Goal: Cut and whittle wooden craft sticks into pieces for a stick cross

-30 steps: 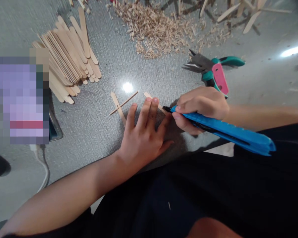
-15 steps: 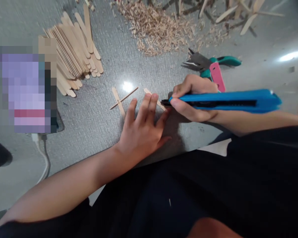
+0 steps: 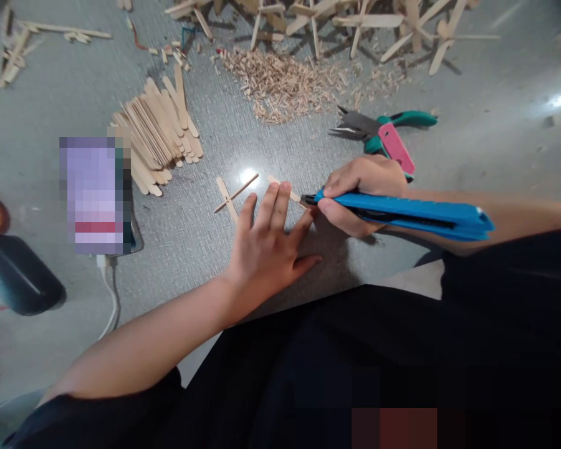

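Note:
My left hand [image 3: 266, 246] lies flat with its fingers spread, and its fingertips press a small wooden craft stick [image 3: 295, 194] against the table. In my right hand [image 3: 364, 181] is a blue box cutter [image 3: 425, 212], gripped near its front between thumb and fingers. The cutter's tip meets the stick just right of my left fingertips; the exact contact is too small to make out. Left of these fingers lies a cross of two thin sticks [image 3: 227, 199], its lower end partly behind my hand.
A bundle of craft sticks [image 3: 149, 131] lies at the upper left, beside a blurred phone [image 3: 96, 199] with a white cable [image 3: 115, 293]. Wood chips [image 3: 280, 84] are heaped at the back, before several stick assemblies [image 3: 369, 22]. Pliers [image 3: 359, 125] with green and pink handles lie behind my right hand.
The view has shifted, showing more of the table's back and left. The cutter's rear end has swung down towards me, while its tip stays at the stick. My left hand keeps its place.

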Demonstrator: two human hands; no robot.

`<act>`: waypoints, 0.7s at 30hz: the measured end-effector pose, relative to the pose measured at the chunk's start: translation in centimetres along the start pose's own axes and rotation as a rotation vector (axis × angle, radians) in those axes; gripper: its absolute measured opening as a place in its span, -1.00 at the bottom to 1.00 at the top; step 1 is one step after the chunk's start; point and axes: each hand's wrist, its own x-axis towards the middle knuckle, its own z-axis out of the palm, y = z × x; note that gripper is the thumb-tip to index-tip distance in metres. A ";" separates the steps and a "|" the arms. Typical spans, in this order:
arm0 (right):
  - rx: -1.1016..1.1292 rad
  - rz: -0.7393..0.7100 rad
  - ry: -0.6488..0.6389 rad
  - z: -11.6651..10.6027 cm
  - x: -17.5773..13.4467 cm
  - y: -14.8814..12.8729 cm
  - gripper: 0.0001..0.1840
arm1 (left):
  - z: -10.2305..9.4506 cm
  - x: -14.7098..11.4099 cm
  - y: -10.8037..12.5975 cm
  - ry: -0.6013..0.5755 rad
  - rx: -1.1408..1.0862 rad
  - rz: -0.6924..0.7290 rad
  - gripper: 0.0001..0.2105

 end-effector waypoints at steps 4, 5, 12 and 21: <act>-0.024 0.113 -0.066 0.1 -0.4 -0.1 -0.80 | 0.1 0.0 0.0 0.008 0.013 0.008 -0.11; -0.030 0.144 -0.066 0.0 -0.5 -0.2 -0.80 | 0.2 -0.1 0.1 0.006 0.014 0.004 -0.11; -0.051 0.268 0.048 0.1 -0.1 -0.7 -0.81 | 0.1 -0.4 0.4 0.105 0.055 0.015 -0.18; -0.042 0.352 0.008 -0.3 0.5 -1.2 -0.80 | -0.3 0.6 -1.0 0.185 -0.015 0.023 -0.50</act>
